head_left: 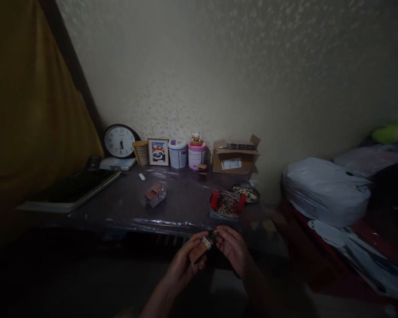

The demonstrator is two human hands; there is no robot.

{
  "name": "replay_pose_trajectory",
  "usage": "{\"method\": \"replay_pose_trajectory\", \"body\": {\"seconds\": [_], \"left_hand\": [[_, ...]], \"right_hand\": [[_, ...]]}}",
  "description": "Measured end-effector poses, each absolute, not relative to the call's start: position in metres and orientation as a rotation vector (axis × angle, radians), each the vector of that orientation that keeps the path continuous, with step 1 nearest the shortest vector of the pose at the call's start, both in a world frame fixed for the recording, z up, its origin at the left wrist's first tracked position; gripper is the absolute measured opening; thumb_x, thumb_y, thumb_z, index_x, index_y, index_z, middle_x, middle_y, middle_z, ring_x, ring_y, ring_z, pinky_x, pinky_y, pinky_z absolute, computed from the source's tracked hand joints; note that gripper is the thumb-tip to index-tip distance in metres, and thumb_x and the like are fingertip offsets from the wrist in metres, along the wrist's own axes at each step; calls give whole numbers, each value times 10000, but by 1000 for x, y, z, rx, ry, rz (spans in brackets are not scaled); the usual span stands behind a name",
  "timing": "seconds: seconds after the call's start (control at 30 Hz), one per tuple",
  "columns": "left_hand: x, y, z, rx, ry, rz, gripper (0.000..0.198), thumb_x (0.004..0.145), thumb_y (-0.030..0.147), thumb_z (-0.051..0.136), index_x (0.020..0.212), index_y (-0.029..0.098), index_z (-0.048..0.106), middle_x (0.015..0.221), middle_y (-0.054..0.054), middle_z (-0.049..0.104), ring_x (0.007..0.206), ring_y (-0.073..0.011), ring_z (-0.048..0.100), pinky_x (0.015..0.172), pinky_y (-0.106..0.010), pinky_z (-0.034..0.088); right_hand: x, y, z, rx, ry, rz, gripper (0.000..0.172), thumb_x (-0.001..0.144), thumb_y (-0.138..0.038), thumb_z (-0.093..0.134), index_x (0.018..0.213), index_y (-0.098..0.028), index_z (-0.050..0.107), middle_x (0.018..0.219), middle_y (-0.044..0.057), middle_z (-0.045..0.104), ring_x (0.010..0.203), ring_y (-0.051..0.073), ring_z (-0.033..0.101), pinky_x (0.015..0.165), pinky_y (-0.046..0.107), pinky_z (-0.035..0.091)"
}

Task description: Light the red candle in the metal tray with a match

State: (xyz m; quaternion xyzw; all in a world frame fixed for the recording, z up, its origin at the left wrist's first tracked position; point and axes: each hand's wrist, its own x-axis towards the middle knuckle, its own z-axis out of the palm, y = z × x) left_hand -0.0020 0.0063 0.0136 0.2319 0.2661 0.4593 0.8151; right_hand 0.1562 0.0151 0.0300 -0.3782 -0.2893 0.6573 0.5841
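Observation:
My left hand [186,260] is closed around a small orange-brown matchbox [198,251]. Its pale inner end shows at the upper right, slid partly out. Close beside it, my right hand [232,248] has thumb and fingers pinched together at the box's end. What they grip is too small and dark to make out. Just beyond the hands stands a round tin [226,212] of dark and pale bits with two red pieces at its rim. Behind it lies a round dish [246,193] of pale thin sticks that look like matchsticks.
A clear-wrapped pack of matchboxes [155,194] lies on the plastic-covered table [185,207]. Along the wall stand a clock [120,141], a panda picture [158,152], a white can [178,154], a pink can [197,157] and an open carton [235,160]. White bags [325,190] sit right.

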Motion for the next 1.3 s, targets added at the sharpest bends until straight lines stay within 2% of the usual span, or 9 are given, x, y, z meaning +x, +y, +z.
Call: {"method": "replay_pose_trajectory", "body": {"seconds": [0.37,0.5,0.73,0.83,0.93,1.03,1.13,1.3], "left_hand": [[1,8,9,643,630,1036,184,783,271,504,863,146,613,703,-36,652,460,-88,515,431,-193,362],[1,9,9,630,671,1061,179,755,271,533,855,150,619,680,-18,641,463,-84,519,432,-185,356],[1,14,5,681,767,1174,225,719,302,579,872,148,638,652,-2,631,477,-100,521,448,-199,375],[0,15,6,671,762,1222,224,720,311,583,866,153,644,675,-11,650,555,-125,562,512,-212,405],[0,15,9,680,755,1328,204,719,302,592,850,158,655,731,-20,669,683,-161,601,621,-235,438],[0,15,10,761,810,1437,191,732,299,595,853,172,669,797,-17,673,789,-178,604,716,-246,441],[0,14,13,809,877,1475,199,726,320,610,851,182,679,807,-15,672,805,-180,597,744,-247,440],[3,10,20,815,901,1491,219,717,349,623,854,185,675,804,-24,668,808,-187,597,759,-261,448]], "right_hand": [[156,16,27,-885,-721,1525,220,611,-316,786,701,-157,664,689,-1,632,557,74,519,551,204,445],[153,13,31,-879,-790,1483,215,636,-334,772,687,-157,661,660,-19,620,566,65,531,577,189,454],[153,15,23,-987,-1032,1168,223,707,-381,697,694,-175,615,822,26,665,697,151,643,698,298,515],[149,15,16,-1050,-1243,977,186,762,-366,632,754,-183,599,799,33,652,700,177,658,697,323,526],[141,8,13,-1092,-1534,700,131,784,-278,602,893,-205,603,910,49,635,822,191,645,769,325,517],[133,-3,9,-1120,-1779,471,342,743,-228,639,1076,-228,560,1093,68,594,1010,216,585,882,334,482],[128,-9,4,-1147,-1879,350,499,714,-246,669,1180,-224,492,1204,82,545,1112,236,533,926,341,468],[126,-6,-6,-1175,-1903,229,523,737,-252,645,1219,-216,445,1211,85,536,1114,228,535,920,323,479]]}}
